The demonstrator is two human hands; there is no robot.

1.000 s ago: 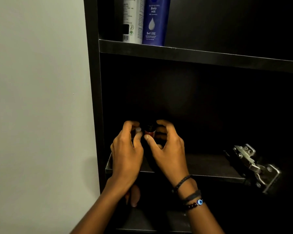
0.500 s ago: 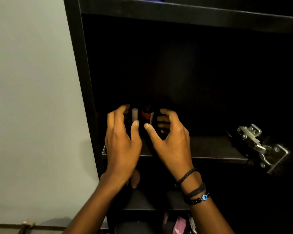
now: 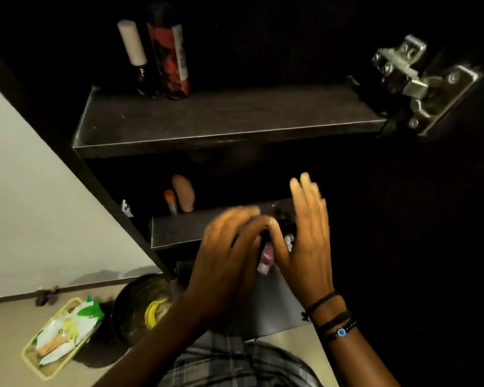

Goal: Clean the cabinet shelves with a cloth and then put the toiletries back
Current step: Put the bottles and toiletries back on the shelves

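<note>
A red and black spray can [image 3: 169, 60] and a small dark bottle with a white cap [image 3: 136, 54] stand side by side at the back left of a dark cabinet shelf [image 3: 235, 118]. My left hand [image 3: 227, 255] and my right hand [image 3: 305, 241] are lower down, in front of the shelf below [image 3: 179, 230], both blurred, fingers apart and holding nothing. Between them shows a small pink and white item [image 3: 264, 259], partly hidden by my fingers. Two peach and orange toiletries [image 3: 182, 192] stand at the back of that lower shelf.
A metal door hinge [image 3: 411, 79] juts out at the right end of the upper shelf. On the floor to the left are a dark round bin holding a banana peel [image 3: 140, 305] and a yellow tray of packets [image 3: 59, 336]. A pale wall runs along the cabinet's left side.
Both hands have come away from the two bottles, which now stand alone on the shelf, and have dropped to the shelf below. The view has tilted down.
</note>
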